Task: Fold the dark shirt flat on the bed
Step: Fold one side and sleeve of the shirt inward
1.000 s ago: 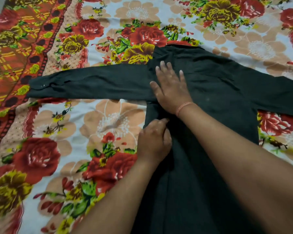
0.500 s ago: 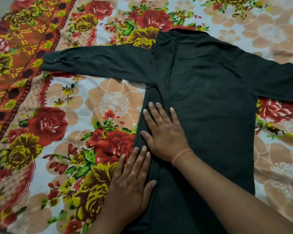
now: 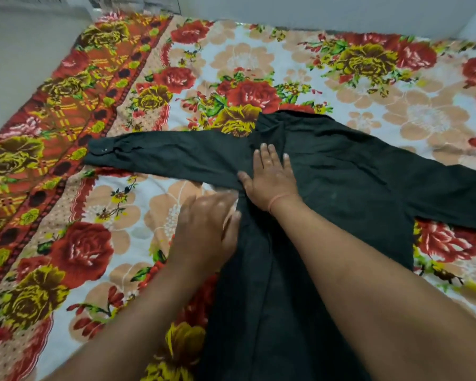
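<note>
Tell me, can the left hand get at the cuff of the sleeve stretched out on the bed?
Probably yes. The left hand is at the edge of the shirt, and only bedsheet lies between it and the cuff. Nothing covers the sleeve. It may need a stretch.

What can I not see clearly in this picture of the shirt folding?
Head view:
1. The left hand is motion-blurred; whether it grips the dark shirt is unclear.
2. The sleeve at the picture's right: its end is cut off by the frame edge.
3. The shirt hem is cut off by the bottom edge.
4. Pale specks on the cuff are too small to identify.
</note>
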